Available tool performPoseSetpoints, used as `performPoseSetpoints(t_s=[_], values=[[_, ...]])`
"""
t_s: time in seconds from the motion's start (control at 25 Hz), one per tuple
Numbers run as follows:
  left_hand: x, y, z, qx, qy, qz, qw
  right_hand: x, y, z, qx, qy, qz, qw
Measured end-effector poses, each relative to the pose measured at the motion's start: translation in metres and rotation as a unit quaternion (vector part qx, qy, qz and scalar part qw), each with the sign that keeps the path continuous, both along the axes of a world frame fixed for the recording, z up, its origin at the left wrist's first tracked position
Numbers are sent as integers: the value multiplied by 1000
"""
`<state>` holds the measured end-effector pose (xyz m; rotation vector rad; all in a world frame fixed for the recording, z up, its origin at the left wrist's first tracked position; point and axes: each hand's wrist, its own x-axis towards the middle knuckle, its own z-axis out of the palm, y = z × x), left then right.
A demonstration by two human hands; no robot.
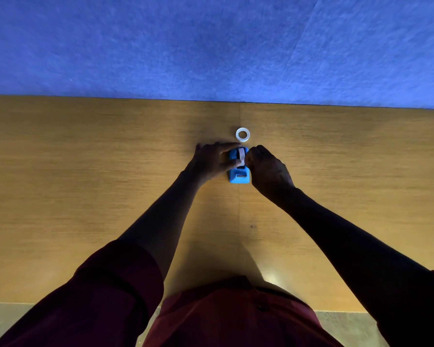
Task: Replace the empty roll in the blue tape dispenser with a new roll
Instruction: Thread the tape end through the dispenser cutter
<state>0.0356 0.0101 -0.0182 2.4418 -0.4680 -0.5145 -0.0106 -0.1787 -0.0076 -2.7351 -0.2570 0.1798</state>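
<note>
A person in a dark red shirt stands at a wooden table (110, 171), both arms stretched out over it. The blue tape dispenser (239, 171) sits on the table a little beyond the middle, its cutter end pointing back toward the person. A white roll (241, 156) stands on edge in the dispenser's cradle, its white band showing between the two hands.

The left hand (211, 161) lies against the left side of the dispenser, fingers curled round its body and the top of it, steadying it. The right hand (268, 169) is bunched on the other side, fingertips pressed in against the right edge of the white roll. Whether those fingers pinch the roll or only touch it, I cannot tell from here; the hand is dark and the fingertips are hidden against the plastic.

Just beyond the dispenser, apart from it and from both hands, a second white ring (242, 134) lies flat on the wood with its hole facing up.

Behind the table rises a blue felt-like wall (211, 46). No brand, label or writing can be read on the dispenser, either roll or anything else; there is only a small dark slot near the dispenser's near end.
</note>
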Motion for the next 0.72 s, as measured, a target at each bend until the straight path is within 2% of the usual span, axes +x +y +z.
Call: performPoseSetpoints(t_s=[0.44,0.72], values=[[4,-6,6,8,-20,-6,1000,-6,2,-7,2,-3,-16,1000],[9,-5,6,0,17,-9,1000,-7,3,-1,26,2,-25,999]])
